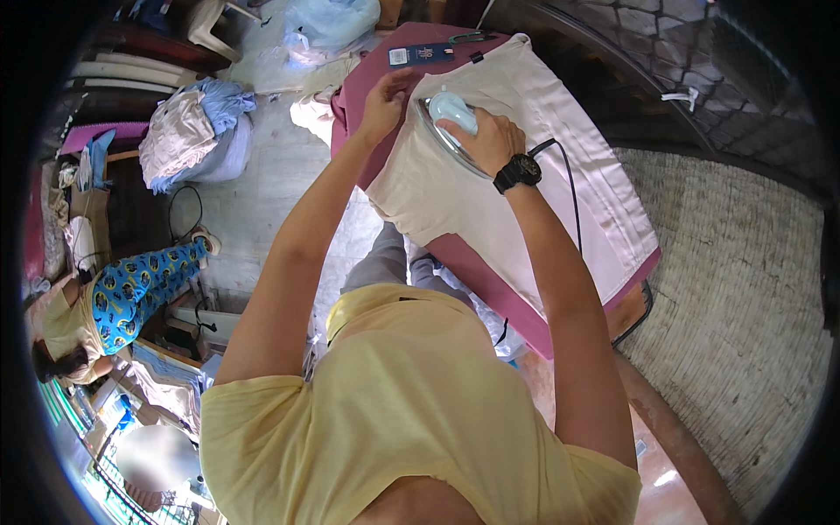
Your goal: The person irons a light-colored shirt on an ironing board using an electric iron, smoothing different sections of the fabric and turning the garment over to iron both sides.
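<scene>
You have one iron (453, 112), one pale garment (542, 162) and one ironing board (385, 61) with a maroon cover. Both of your hands are in view. Your right hand (492, 143) is clamped on the iron's handle, and the iron rests on the garment's far left part. Your left hand (383, 107) is at the garment's left edge, fingers bent; you can't tell whether the fingertips pinch the cloth. Beyond the iron lie one dark blue tag (422, 55) and one green object (472, 37), too small to make out. One black watch (518, 172) circles your right wrist.

Your right hand covers the iron's rear and part of its handle. One black cord (573, 188) shows beside your wrist, then drops out of sight behind your forearm, which also hides some of the garment.

The iron's nose points away from you and to the left; its long axis runs diagonally, from far left to near right.
</scene>
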`<state>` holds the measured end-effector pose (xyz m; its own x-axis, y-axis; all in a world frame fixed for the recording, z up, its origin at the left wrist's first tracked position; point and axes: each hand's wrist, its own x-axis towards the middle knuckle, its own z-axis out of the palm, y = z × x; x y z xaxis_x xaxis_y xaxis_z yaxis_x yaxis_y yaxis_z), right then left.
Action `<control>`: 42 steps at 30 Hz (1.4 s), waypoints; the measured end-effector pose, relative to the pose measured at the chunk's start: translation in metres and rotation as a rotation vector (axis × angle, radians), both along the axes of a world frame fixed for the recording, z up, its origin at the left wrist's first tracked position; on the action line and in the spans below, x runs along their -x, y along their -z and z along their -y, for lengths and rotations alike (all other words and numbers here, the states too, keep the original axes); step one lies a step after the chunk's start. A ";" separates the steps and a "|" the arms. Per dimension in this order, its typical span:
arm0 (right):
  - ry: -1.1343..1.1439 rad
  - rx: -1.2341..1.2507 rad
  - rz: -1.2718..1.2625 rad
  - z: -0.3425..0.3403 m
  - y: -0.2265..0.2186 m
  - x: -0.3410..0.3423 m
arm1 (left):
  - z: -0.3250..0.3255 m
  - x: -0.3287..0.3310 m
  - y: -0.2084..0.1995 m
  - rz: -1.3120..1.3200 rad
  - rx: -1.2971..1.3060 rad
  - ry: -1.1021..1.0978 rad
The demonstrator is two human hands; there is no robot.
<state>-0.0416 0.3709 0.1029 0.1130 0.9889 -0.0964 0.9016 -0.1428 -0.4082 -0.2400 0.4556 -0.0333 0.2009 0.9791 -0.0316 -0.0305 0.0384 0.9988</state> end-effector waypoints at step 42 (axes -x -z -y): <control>0.346 0.164 -0.437 0.209 0.041 0.003 | 0.038 0.034 0.042 -0.579 0.107 -0.007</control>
